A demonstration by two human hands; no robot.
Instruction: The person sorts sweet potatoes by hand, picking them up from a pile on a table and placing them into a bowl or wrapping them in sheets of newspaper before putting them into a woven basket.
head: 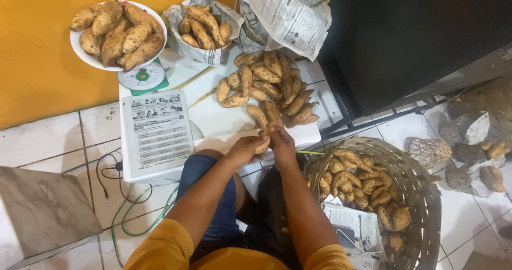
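**Both hands gripping one sweet potato at the worktop edge**

Left hand point(246, 149) and right hand point(281, 144) are meeting over the near edge of the white worktop point(213, 121), fingers curled tight around a single sweet potato point(263, 142); only its upper end is showing between them. It is sitting just below a loose pile of sweet potatoes point(269, 86) spread on the worktop.

Far left, a white bowl point(80, 51) heaped with tubers is resting on top of a small scale with a green-and-white dial point(142, 78). Beside it, an open newspaper wrap point(176, 22) is holding several more. Another crumpled newspaper bundle point(290, 14) is lying at the top, grey print on white.

A rectangular printed sheet point(157, 128), small pictures up top and rows of text below, is lying flat at the left of the worktop.

To the right on the tiled floor, a woven basket point(424, 195) is holding more sweet potatoes plus a folded newspaper sheet point(352, 224). Green and black cables point(125, 208) are trailing on the floor at left.
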